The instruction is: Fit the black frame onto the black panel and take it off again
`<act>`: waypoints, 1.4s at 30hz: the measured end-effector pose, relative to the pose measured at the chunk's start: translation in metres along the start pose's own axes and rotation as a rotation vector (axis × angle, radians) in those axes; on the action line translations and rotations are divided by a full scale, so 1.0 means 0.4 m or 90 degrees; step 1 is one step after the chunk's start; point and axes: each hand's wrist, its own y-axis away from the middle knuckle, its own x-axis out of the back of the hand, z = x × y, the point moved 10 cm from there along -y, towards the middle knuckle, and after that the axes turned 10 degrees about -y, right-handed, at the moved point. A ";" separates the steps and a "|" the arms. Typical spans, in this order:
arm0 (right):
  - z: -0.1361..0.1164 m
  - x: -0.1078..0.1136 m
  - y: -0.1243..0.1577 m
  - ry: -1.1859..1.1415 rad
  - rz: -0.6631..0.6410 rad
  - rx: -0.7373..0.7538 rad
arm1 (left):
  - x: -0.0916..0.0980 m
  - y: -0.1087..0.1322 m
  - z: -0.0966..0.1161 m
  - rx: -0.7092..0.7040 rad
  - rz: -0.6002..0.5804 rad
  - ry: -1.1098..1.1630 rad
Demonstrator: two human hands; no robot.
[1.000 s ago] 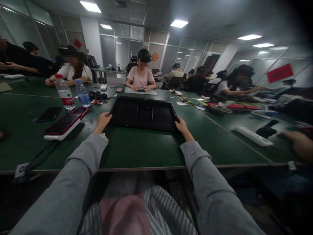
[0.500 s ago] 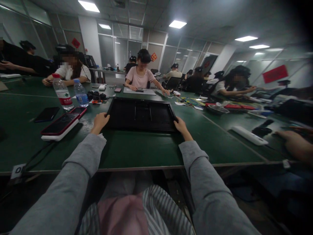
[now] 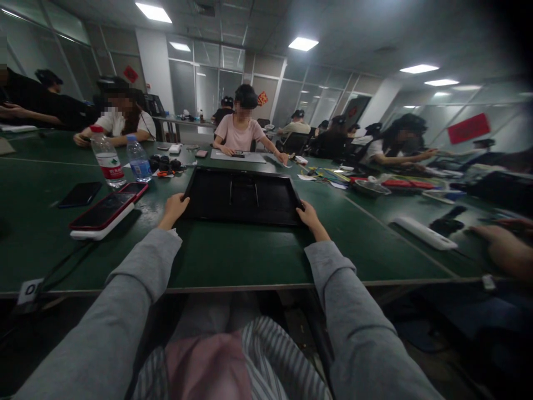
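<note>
A black rectangular tray-like panel [image 3: 208, 194] with a raised rim lies in front of me at the table's middle. Two thin metal bars, joined like a bracket, show on its inner face. My left hand [image 3: 175, 210] is closed around its left edge, thumb on top. On the opposite edge, my right hand [image 3: 308, 215] grips the right side. The fingers under the panel are hidden, and I cannot tell whether it is slightly raised or flat on the table.
On the green table [image 3: 241, 261], left, are a red-capped bottle [image 3: 109, 161], a blue-capped bottle [image 3: 138, 162], a red-edged phone [image 3: 102, 211] and a dark phone [image 3: 80, 194]. A white bar [image 3: 425, 232] lies right, near another person's hand [image 3: 499, 244]. A person [image 3: 237, 130] sits opposite.
My hands and the black panel stay nearly in place, with only a very slight shift. The person opposite has moved a hand a little on the table.
</note>
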 end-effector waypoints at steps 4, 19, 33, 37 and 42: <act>-0.002 -0.005 0.001 -0.008 -0.016 0.003 | -0.003 0.007 0.003 0.007 -0.001 -0.010; 0.066 -0.034 0.030 -0.170 -0.065 -0.190 | 0.024 -0.022 -0.089 0.069 -0.036 0.007; 0.037 0.073 0.004 -0.227 0.130 -0.102 | 0.029 -0.016 -0.118 0.148 0.048 0.148; 0.064 0.172 0.014 -0.142 0.278 -0.097 | 0.020 -0.025 -0.131 0.144 0.047 0.148; 0.090 0.285 0.087 -0.034 0.496 -0.193 | 0.001 -0.034 -0.142 0.132 0.031 0.149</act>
